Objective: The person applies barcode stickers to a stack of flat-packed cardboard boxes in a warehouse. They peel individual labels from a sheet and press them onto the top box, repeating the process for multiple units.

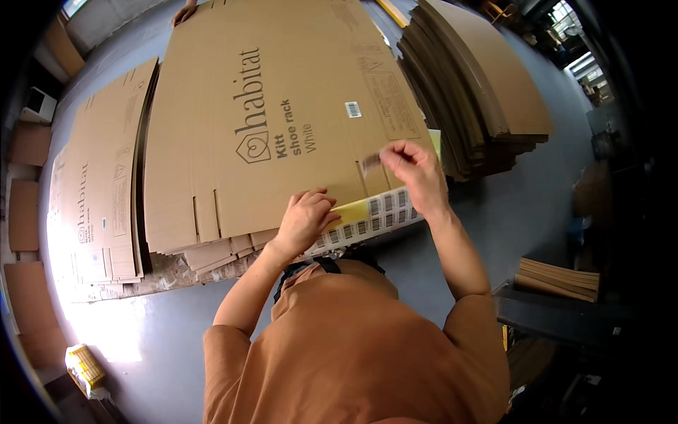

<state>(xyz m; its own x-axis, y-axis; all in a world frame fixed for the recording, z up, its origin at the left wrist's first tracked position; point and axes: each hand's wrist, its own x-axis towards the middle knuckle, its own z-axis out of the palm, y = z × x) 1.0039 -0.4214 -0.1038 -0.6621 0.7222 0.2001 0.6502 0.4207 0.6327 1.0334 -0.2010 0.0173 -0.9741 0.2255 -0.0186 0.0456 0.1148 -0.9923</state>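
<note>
A flat brown cardboard box blank [212, 113] with dark print and a small white barcode label [353, 109] lies on top of a stack before me. Across its near right edge is a sheet of barcode labels [381, 215], with bare yellow backing along part of it. My left hand [305, 220] rests at the blank's near edge, fingers bent and thumb side against the sheet, holding it there. Above the slots, my right hand [415, 169] pinches a small label [371, 164], blurred by motion, between thumb and fingers.
Another stack of printed blanks [99, 177] stands close on the left, a tall cardboard stack [487, 85] on the right. Another person's hand [185, 13] touches the blank's far left edge. A yellow-and-white package [85, 367] sits at lower left; cardboard strips [558, 279] lie at right.
</note>
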